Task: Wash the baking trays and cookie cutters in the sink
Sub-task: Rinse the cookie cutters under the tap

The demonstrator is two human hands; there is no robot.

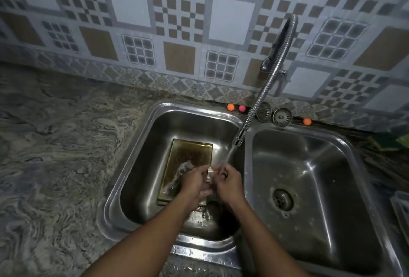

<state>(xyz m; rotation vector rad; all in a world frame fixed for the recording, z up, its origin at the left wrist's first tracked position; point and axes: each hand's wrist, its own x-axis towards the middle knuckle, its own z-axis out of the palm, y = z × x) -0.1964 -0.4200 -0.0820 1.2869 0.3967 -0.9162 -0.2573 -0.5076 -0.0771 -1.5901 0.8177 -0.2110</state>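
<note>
Under the flexible faucet hose (261, 95), the left hand (194, 180) and the right hand (229, 180) pinched with curled fingers a small metal piece (208, 172), too blurred to name. The baking tray (188, 157) lay in the left basin (141, 166), partly hidden by the left hand; two strainers (282, 116) stood on the back rim.

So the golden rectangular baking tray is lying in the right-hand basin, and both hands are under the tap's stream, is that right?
Not quite: the head view shows the golden rectangular metal baking tray lying in the steel sink's left basin. The left hand and right hand are under the tap's stream.
</note>
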